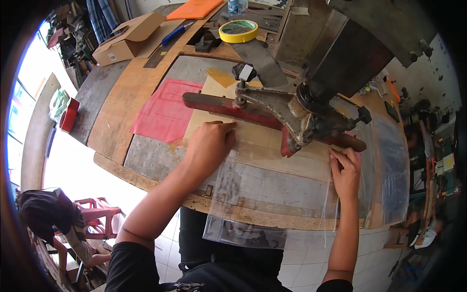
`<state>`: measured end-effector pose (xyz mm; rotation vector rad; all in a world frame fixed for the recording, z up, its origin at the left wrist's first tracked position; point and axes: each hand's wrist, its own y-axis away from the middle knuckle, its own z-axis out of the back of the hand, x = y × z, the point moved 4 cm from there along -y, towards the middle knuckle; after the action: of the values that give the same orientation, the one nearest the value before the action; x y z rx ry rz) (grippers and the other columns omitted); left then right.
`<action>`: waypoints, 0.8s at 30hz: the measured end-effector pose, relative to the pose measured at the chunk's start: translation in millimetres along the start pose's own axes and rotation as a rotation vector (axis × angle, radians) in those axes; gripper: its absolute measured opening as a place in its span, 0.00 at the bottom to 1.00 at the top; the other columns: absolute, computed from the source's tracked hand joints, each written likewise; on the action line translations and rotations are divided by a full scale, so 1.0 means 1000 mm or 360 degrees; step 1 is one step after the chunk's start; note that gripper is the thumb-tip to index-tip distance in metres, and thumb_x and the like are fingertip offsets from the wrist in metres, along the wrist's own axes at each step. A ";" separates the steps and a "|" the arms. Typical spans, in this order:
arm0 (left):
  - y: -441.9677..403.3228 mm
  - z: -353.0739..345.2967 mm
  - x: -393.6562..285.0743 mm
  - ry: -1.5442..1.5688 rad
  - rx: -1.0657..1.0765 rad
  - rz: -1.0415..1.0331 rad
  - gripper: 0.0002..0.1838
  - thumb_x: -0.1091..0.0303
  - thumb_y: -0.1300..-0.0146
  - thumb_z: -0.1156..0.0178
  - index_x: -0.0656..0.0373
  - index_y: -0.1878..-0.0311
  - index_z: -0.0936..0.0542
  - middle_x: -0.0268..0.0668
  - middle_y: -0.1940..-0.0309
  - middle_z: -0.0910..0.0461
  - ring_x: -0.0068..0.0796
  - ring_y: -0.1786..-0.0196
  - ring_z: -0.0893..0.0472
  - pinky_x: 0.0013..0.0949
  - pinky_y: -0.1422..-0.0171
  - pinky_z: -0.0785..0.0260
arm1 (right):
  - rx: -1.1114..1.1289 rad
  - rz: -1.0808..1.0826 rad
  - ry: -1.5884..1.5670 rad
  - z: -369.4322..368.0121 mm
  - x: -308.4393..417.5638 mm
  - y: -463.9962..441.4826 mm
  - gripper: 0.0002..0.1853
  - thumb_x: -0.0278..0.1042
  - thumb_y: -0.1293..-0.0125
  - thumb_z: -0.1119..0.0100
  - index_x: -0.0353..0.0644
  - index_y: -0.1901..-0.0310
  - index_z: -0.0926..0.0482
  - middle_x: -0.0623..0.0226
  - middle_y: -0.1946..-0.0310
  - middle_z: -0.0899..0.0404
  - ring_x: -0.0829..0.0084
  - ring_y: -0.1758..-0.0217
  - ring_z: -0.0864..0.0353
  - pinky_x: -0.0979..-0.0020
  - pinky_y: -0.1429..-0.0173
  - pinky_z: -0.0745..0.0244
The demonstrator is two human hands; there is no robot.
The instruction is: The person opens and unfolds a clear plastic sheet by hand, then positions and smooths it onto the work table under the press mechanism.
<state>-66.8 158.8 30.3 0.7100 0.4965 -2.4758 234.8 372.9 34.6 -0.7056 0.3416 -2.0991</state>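
Note:
A clear plastic sheet (pixel 272 185) lies over the table's front part and hangs past its edge. My left hand (pixel 211 141) rests at the sheet's upper left corner, fingers curled down; what they hold is hidden. At the sheet's upper right, my right hand (pixel 345 168) pinches its edge between thumb and fingers. Just beyond both hands, a long red press bar (pixel 262 117) hangs under the metal arm of a machine (pixel 311 112). Beneath lie a beige board (pixel 301 163) and a pink sheet (pixel 165 109).
Yellow tape (pixel 238 31), a blue cutter (pixel 173 35) and a cardboard box (pixel 129 39) sit at the back. More clear plastic (pixel 391 170) lies at the right. A red tape roll (pixel 69 115) is at the far left. Another person (pixel 53 219) sits at the lower left.

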 end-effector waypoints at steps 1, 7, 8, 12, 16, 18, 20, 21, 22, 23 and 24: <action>0.000 0.000 0.000 0.0007 -0.0008 0.0003 0.16 0.69 0.33 0.36 0.59 0.45 0.10 0.52 0.60 0.11 0.50 0.61 0.12 0.48 0.50 0.20 | -0.0013 -0.0021 -0.0014 0.000 -0.001 0.000 0.12 0.22 0.31 0.32 0.39 0.48 0.09 0.61 0.66 0.26 0.64 0.65 0.21 0.64 0.59 0.25; 0.002 -0.001 0.002 0.0043 -0.0072 -0.0059 0.15 0.65 0.31 0.38 0.57 0.46 0.10 0.55 0.66 0.13 0.58 0.61 0.13 0.54 0.52 0.19 | -0.0016 0.0059 0.0106 0.002 0.002 0.002 0.11 0.24 0.31 0.31 0.39 0.49 0.09 0.59 0.63 0.23 0.60 0.64 0.18 0.62 0.57 0.23; 0.002 -0.003 0.002 0.0065 -0.0056 -0.0081 0.15 0.65 0.31 0.38 0.57 0.46 0.10 0.55 0.66 0.13 0.58 0.61 0.13 0.54 0.52 0.19 | -0.0021 0.0039 0.0135 0.003 0.001 0.003 0.11 0.24 0.31 0.31 0.39 0.49 0.09 0.59 0.63 0.23 0.60 0.64 0.18 0.62 0.57 0.23; 0.002 -0.004 0.005 0.0078 -0.0082 -0.0093 0.15 0.65 0.30 0.37 0.58 0.45 0.10 0.54 0.63 0.12 0.57 0.60 0.12 0.53 0.50 0.19 | -0.0002 -0.0060 0.0082 0.002 0.001 0.005 0.11 0.25 0.32 0.31 0.40 0.49 0.09 0.59 0.62 0.21 0.58 0.62 0.16 0.60 0.57 0.21; 0.001 0.000 -0.001 -0.0002 -0.0094 -0.0158 0.15 0.65 0.30 0.38 0.57 0.45 0.10 0.54 0.65 0.12 0.56 0.61 0.12 0.52 0.51 0.19 | -0.0008 -0.0017 0.0039 0.007 0.001 0.003 0.11 0.24 0.34 0.30 0.40 0.50 0.09 0.61 0.63 0.20 0.59 0.63 0.14 0.60 0.58 0.19; 0.001 0.002 -0.002 -0.0001 -0.0049 -0.0049 0.15 0.67 0.31 0.34 0.61 0.46 0.10 0.54 0.70 0.14 0.52 0.69 0.14 0.48 0.56 0.21 | -0.0010 0.0028 0.0008 0.010 0.002 0.003 0.12 0.23 0.35 0.31 0.40 0.51 0.08 0.62 0.63 0.19 0.61 0.63 0.14 0.62 0.58 0.18; 0.002 0.003 -0.002 -0.0007 -0.0064 -0.0075 0.14 0.67 0.31 0.35 0.60 0.46 0.10 0.54 0.71 0.14 0.52 0.69 0.14 0.48 0.57 0.21 | -0.0010 0.0040 0.0004 0.011 0.003 0.004 0.12 0.22 0.35 0.31 0.40 0.51 0.08 0.63 0.63 0.18 0.62 0.63 0.13 0.62 0.58 0.18; 0.004 0.004 -0.002 -0.0021 -0.0076 -0.0099 0.14 0.67 0.31 0.35 0.60 0.46 0.10 0.54 0.73 0.15 0.52 0.69 0.14 0.48 0.57 0.21 | -0.0010 0.0049 -0.0007 0.011 0.004 0.006 0.12 0.22 0.35 0.31 0.40 0.51 0.08 0.64 0.63 0.18 0.62 0.63 0.13 0.63 0.58 0.17; 0.005 0.003 -0.001 -0.0022 -0.0078 -0.0102 0.14 0.67 0.31 0.35 0.60 0.46 0.10 0.54 0.73 0.15 0.52 0.69 0.14 0.48 0.57 0.21 | -0.0014 0.0049 -0.0006 0.012 0.003 0.007 0.12 0.22 0.35 0.31 0.40 0.51 0.08 0.64 0.63 0.18 0.62 0.63 0.13 0.63 0.58 0.17; 0.006 0.004 -0.002 -0.0055 -0.0083 -0.0122 0.14 0.67 0.31 0.35 0.60 0.46 0.10 0.54 0.72 0.14 0.52 0.68 0.14 0.48 0.57 0.21 | -0.0006 0.0054 -0.0049 0.013 0.003 0.008 0.12 0.22 0.35 0.32 0.40 0.52 0.08 0.63 0.62 0.17 0.63 0.63 0.12 0.64 0.58 0.17; 0.007 0.004 -0.002 -0.0090 -0.0089 -0.0145 0.14 0.67 0.31 0.35 0.60 0.46 0.10 0.53 0.70 0.14 0.52 0.67 0.13 0.49 0.56 0.21 | -0.0001 0.0060 -0.0092 0.014 0.003 0.010 0.11 0.22 0.35 0.32 0.40 0.52 0.08 0.63 0.62 0.15 0.63 0.62 0.12 0.64 0.58 0.17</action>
<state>-62.9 151.6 33.0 0.6059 0.5862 -2.5480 248.8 364.8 42.1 -0.7533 0.3211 -2.0390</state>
